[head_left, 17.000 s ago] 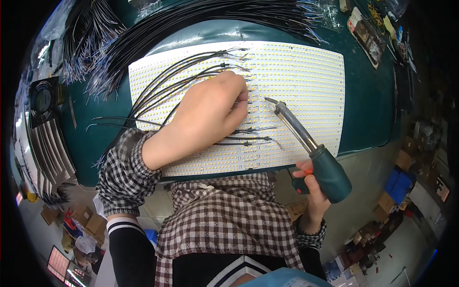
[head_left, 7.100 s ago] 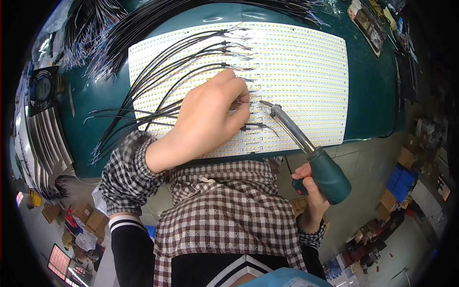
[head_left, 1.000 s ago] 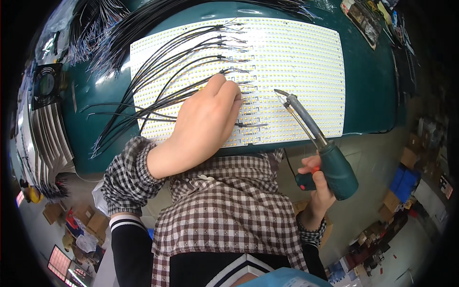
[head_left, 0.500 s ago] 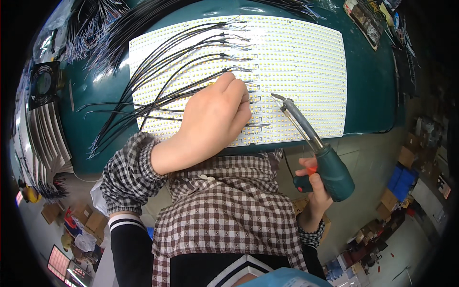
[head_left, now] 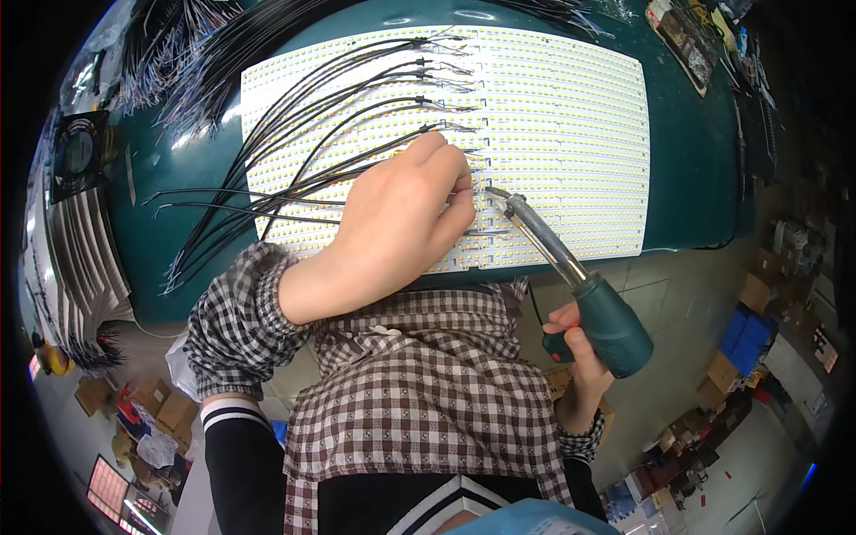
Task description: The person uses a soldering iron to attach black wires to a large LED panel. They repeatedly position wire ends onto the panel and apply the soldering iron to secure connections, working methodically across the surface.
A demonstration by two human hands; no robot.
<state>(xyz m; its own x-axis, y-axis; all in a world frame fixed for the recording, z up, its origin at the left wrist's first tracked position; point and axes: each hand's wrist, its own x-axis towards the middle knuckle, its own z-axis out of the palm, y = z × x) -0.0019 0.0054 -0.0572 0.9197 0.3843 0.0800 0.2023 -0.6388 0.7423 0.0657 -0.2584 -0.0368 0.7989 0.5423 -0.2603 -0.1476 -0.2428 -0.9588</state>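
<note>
A wide white panel of small yellow LED dots [head_left: 553, 116] lies on a dark green table [head_left: 687, 205]. Several black wires [head_left: 294, 143] run from the left onto the panel's middle column. My left hand [head_left: 401, 218] rests on the panel, fingers pinched on a wire end at that column. My right hand [head_left: 580, 357] grips the green handle of a soldering iron [head_left: 571, 267]; its metal tip touches the panel just right of my left fingertips.
Bundles of loose black wires [head_left: 187, 53] lie at the table's far left. A small black fan [head_left: 76, 147] and a stack of strips [head_left: 80, 259] sit at the left edge. Cardboard boxes and blue crates stand on the floor at right [head_left: 758, 312].
The soldering iron has moved left and down, bringing its tip onto the panel beside my left fingers. My left hand has stayed at the wire column.
</note>
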